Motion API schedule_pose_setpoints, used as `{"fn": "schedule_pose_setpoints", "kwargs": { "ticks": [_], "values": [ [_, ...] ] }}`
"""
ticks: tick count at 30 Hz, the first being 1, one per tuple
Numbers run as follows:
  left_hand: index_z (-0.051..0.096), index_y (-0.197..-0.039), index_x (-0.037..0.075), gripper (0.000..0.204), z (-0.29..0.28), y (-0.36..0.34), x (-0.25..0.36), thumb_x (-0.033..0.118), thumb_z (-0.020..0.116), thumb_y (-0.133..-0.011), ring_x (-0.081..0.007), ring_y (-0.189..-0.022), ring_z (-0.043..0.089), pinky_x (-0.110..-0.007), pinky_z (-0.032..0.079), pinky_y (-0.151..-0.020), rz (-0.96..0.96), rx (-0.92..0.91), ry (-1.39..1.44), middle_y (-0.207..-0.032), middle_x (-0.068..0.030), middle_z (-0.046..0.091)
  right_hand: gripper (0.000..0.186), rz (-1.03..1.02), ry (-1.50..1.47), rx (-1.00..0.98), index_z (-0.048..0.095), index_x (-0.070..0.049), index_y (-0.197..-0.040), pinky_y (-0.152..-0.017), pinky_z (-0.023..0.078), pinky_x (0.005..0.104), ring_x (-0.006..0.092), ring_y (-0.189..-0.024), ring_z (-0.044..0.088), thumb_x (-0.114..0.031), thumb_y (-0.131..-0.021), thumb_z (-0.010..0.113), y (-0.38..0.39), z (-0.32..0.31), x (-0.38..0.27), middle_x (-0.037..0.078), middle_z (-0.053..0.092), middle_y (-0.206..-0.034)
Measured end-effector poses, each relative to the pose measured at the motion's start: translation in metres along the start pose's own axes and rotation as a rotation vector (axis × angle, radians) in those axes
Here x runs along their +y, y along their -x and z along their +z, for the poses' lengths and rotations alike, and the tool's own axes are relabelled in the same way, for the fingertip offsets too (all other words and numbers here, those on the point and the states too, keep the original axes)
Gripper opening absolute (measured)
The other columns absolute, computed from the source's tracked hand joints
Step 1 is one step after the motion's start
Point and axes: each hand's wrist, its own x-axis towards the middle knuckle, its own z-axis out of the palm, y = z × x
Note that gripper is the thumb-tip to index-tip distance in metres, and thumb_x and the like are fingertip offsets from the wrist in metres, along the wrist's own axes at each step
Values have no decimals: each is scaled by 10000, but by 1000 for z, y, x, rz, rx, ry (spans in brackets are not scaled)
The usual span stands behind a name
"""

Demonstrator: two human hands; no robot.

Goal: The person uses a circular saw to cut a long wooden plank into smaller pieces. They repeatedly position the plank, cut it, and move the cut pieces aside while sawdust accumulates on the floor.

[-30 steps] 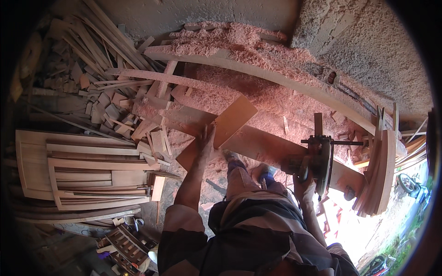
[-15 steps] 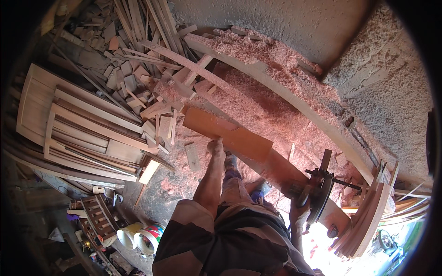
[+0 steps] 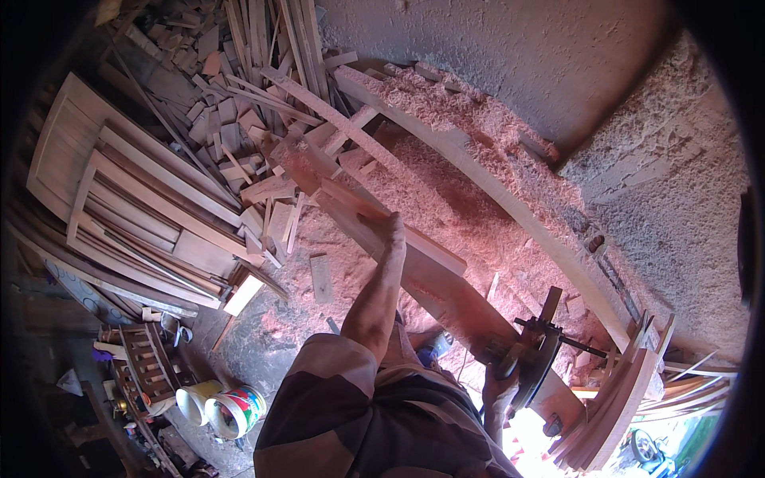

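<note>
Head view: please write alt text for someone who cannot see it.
A person's left hand holds a brown rectangular wooden board over a long wooden plank; the right hand holds a black power tool. Pink wood shavings lie beyond.

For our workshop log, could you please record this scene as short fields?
Left hand: holding a wooden board
Right hand: gripping a dark power tool
Tool position: at the long plank, toward its lower-right end
Shavings: pink, piled beside the curved beam
Lower left: two pails
Lower right: stacked curved wooden pieces
</note>
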Motion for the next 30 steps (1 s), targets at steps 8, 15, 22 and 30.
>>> {"fn": "schedule_pose_setpoints", "kwargs": {
  "ticks": [8, 15, 22, 30],
  "values": [
    [80, -1545, -10, 947, -35, 8, -62, -51, 625, -772, -380, -1331, 476, -429, 414, -1127, 40, -151, 16, -1468, -269, 402, 668, 1, -33, 11, 502, -3, -1390, -837, 567, 405, 285, -984, 706, -94, -782, 763, 5, -1, 5, 209, 703, -1121],
    [150, -1510, -35, 903, -44, 1, -44, -10, 650, -759, -409, -1327, 457, -437, 392, -1133, 78, -225, 75, -1457, -285, 376, 672, 11, -55, 31, 516, 9, -1370, -833, 566, 420, 301, -974, 711, -128, -775, 796, 2, 4, 10, 207, 711, -1092],
    [102, -1543, -13, 960, -34, -39, -20, 24, 670, -770, -374, -1342, 459, -425, 423, -1109, 22, -190, 149, -1493, -278, 359, 668, -72, 7, 69, 526, 9, -1356, -797, 571, 423, 297, -927, 723, -155, -771, 805, 5, 3, 13, 203, 718, -1059],
    [103, -1523, -57, 951, -22, -61, -27, 39, 691, -782, -393, -1368, 417, -425, 362, -1155, -42, -230, 201, -1502, -285, 330, 607, -33, 68, 74, 571, -7, -1309, -754, 576, 431, 334, -856, 738, -154, -758, 781, 8, -6, 10, 224, 727, -964]
  ]
}}
